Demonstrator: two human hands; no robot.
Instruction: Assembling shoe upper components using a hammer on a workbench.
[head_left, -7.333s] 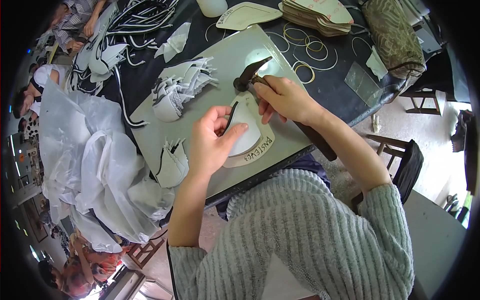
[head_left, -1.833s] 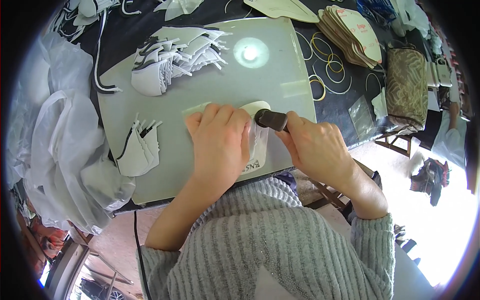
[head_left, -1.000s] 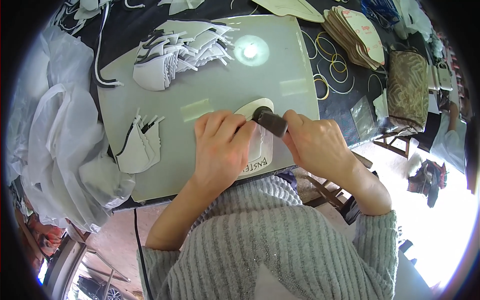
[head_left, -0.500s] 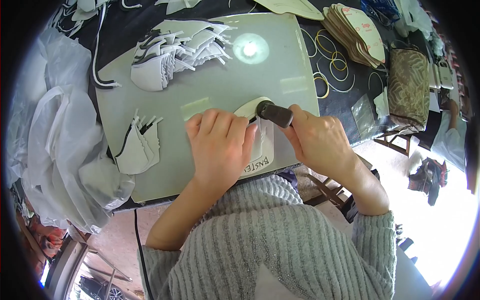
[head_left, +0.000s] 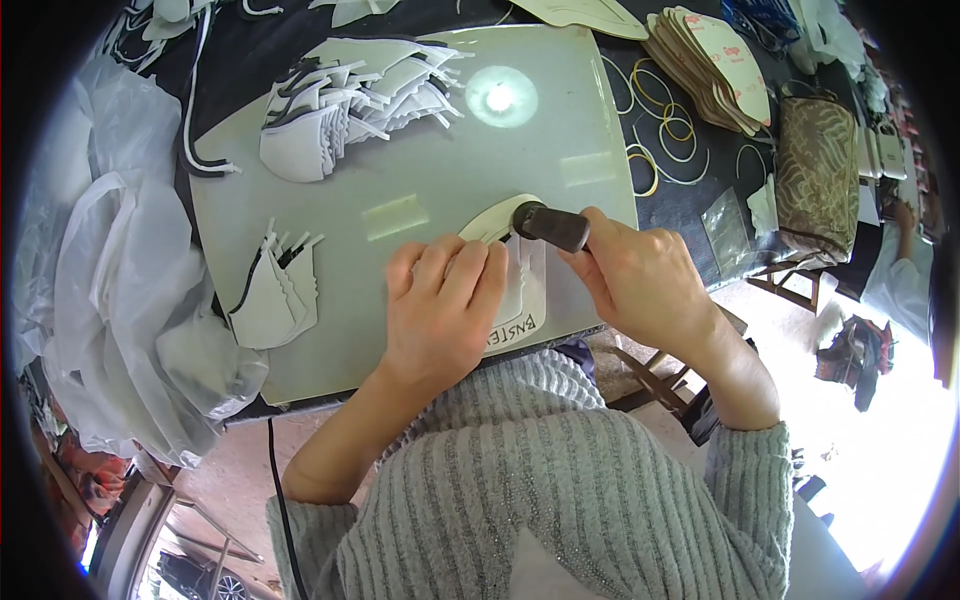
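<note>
A cream template board with rounded ends and handwriting lies near the front edge of the grey-green work board. On it rests a white cut piece with a wavy edge and a bit of black trim, partly covered by my left hand. That hand's fingers are bent and pressed together over the piece; its thumb is hidden. My right hand is closed around a hammer. The dark hammer head is over the template's upper part, by the piece's black trim; whether it touches cannot be told.
Far left on the board is a pile of white trimmed pieces; a smaller stack is nearer. Clear plastic bags line the left side. At right are loose cord rings, stacked cream shapes and a patterned pouch.
My left hand has slid slightly down and right, its fingers more curled, and more of the template's left edge shows. My right hand and the hammer have barely moved.
</note>
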